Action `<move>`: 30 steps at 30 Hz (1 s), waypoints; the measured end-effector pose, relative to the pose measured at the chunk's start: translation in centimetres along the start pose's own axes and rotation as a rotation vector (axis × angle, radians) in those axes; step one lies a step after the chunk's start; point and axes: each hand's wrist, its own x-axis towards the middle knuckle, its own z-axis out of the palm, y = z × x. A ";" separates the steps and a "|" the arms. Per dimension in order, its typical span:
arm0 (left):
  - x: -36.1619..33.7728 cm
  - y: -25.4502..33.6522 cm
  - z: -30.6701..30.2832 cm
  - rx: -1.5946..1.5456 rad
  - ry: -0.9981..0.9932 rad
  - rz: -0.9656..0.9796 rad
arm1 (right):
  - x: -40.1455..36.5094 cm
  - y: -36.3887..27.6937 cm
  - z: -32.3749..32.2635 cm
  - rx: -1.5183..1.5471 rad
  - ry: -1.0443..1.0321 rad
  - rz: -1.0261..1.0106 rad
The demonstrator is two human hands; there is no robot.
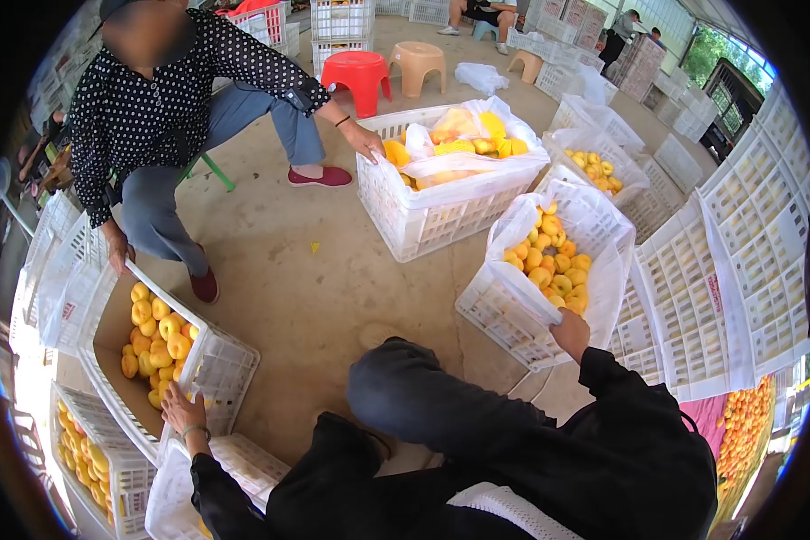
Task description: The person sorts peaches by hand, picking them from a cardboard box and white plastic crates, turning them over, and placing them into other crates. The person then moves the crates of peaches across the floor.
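Note:
My left hand (184, 414) is at the near rim of a tilted white plastic crate (225, 373), with thumb and fingers on either side of the edge. Yellow peaches (160, 337) lie inside it against a brown lining. A co-worker's hand (119, 247) touches this crate's far corner. On the right, my right hand (570, 335) is closed over the near rim of another white crate (504, 310). A thin white plastic liner (607, 234) hangs over its sides, and peaches (549, 256) fill part of it. The undersides of both my hands are hidden.
Seated opposite, a co-worker (153, 108) rests a hand (362, 139) on a lined crate (459, 216) with yellow contents. Stacked crates (729, 252) stand at right; another peach crate (130, 477) is at lower left. Stools (355, 81) stand behind on the concrete floor (306, 270).

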 end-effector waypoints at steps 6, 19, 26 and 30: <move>0.3 -0.5 0.6 0.024 -0.016 -0.018 | 0.0 0.1 0.1 0.000 0.017 0.010; 0.7 -0.7 1.1 0.055 -0.051 -0.033 | -0.7 -0.6 -0.5 -0.002 0.124 -0.076; 0.4 -0.2 0.3 0.010 -0.065 -0.021 | 1.5 0.1 0.1 0.114 -0.126 -0.049; 0.8 0.0 0.5 0.008 -0.094 -0.019 | 2.5 -2.4 0.5 0.023 -0.062 0.015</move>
